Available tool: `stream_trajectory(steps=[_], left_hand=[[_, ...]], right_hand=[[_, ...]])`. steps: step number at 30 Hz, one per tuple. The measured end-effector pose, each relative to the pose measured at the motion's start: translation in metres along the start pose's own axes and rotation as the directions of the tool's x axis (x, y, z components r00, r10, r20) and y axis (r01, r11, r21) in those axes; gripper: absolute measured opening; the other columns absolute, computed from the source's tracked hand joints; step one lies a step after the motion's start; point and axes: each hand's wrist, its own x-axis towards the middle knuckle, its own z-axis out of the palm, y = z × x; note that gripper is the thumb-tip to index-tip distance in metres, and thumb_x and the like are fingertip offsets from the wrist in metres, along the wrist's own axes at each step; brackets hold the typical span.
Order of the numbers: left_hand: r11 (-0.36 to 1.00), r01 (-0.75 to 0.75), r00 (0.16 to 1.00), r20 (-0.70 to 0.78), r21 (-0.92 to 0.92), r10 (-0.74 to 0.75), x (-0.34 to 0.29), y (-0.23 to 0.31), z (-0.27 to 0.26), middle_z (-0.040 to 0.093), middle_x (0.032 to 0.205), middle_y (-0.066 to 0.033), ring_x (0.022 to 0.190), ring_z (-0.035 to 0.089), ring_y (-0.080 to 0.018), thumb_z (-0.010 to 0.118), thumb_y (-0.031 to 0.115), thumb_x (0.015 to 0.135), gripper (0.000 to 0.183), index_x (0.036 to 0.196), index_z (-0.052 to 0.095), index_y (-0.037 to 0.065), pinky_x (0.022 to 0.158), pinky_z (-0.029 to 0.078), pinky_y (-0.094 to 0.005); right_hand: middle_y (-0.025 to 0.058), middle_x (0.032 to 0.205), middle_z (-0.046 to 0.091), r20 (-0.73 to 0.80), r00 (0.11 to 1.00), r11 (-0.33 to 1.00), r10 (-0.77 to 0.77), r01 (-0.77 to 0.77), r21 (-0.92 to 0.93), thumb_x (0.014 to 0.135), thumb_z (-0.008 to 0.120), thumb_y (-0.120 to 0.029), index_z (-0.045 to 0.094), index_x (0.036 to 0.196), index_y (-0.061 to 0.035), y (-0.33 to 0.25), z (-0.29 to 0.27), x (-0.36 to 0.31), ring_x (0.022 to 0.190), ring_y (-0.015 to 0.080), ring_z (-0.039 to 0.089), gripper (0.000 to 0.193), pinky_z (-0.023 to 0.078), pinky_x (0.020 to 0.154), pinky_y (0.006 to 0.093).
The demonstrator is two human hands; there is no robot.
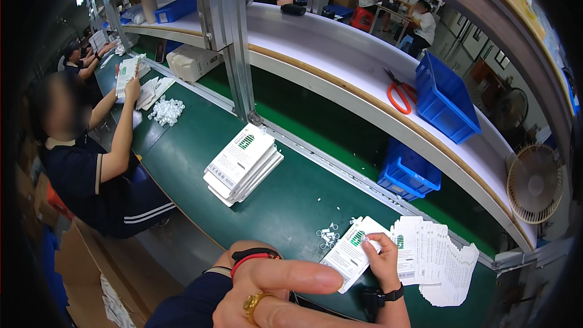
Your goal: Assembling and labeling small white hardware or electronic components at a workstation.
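My left hand [273,291] is raised close to the view at the lower middle, a gold ring on one finger and a red and black band at its wrist. Its fingers stretch to the right, apart, with nothing seen in them. My right hand [382,258], with a black wristband, pinches a small clear plastic piece at the top of a white flat pack with green print [349,258]. That pack lies on the green table [291,218]. Beside it is a little heap of clear looped plastic pieces [328,235]. Fanned white cards [425,252] lie to the right.
A stack of white packs [243,161] stands mid-table. At left, a co-worker [91,146] holds a white pack [126,76] near a pile of clear pieces [166,111]. Red-handled scissors [399,94] and a blue bin [446,97] sit on the shelf; another blue bin [410,170] is below.
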Motion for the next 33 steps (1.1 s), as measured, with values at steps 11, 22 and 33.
stream_trajectory(steps=[11,22,33], left_hand=[[0.993,-0.06,0.987,0.153,0.103,0.044,0.012,-0.007,-0.001,0.065,0.1,-0.0186,0.095,0.062,-0.0348,0.026,0.029,0.1,0.053,0.149,0.009,0.016,0.096,0.027,-0.0555],[0.948,0.127,0.965,-0.258,0.292,-0.05,0.012,-0.01,0.034,0.052,0.101,-0.0154,0.087,0.055,-0.0364,0.024,0.042,0.097,0.053,0.146,0.02,0.021,0.079,0.048,-0.0492],[0.856,0.162,0.985,-0.134,0.49,-0.11,0.024,-0.009,0.037,0.06,0.096,0.0034,0.1,0.056,-0.0241,0.065,0.002,0.079,0.034,0.107,0.053,0.018,0.088,0.047,-0.0458]], right_hand=[[0.0031,0.086,0.064,0.001,1.0,1.0,0.0,0.0,-0.024,0.086,0.064,-0.008,0.062,0.095,-0.0003,0.0,0.001,0.002,0.078,0.0066,0.056,0.012,0.045,0.069,0.02],[0.0034,0.086,0.064,-0.008,1.0,0.997,-0.008,0.008,-0.078,0.085,0.066,-0.009,0.063,0.094,-0.0006,-0.01,0.002,0.002,0.077,0.0068,0.056,0.013,0.045,0.067,0.0201],[0.0034,0.085,0.064,-0.023,0.999,0.999,0.031,-0.032,-0.035,0.085,0.065,-0.007,0.063,0.095,-0.0006,0.005,-0.004,-0.001,0.075,0.0065,0.056,0.012,0.045,0.065,0.0201]])
